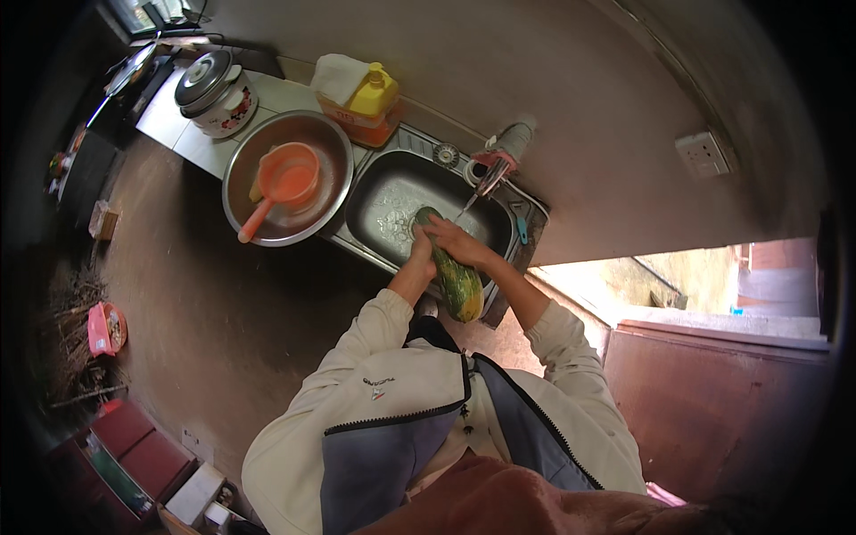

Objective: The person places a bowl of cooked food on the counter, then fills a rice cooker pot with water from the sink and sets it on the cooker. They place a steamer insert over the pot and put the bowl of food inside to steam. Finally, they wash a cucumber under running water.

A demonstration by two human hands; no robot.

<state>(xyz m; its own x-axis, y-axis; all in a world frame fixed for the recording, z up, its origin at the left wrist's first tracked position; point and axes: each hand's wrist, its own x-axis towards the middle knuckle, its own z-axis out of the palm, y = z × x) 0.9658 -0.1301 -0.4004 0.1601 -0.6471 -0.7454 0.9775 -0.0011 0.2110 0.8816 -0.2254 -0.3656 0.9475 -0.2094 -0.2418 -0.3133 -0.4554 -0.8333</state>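
A long green squash with yellow-orange patches (pixel 459 284) lies slantwise over the front rim of the steel sink (pixel 374 194), its far end above the basin. My left hand (pixel 422 254) grips its left side near the far end. Across its upper side and right flank rests my right hand (pixel 461 242), fingers spread over the skin. Water runs in a thin stream from the faucet (pixel 493 176) into the basin, just beyond my right hand. Drops and wet patches show on the basin floor.
Left of the sink stands a large steel bowl (pixel 231 180) holding an orange plastic dipper (pixel 289 175). Behind it are a rice cooker (pixel 224 107) and a yellow pump bottle (pixel 374 97) in an orange container. A blue-handled peeler (pixel 521 229) lies at the sink's right edge.
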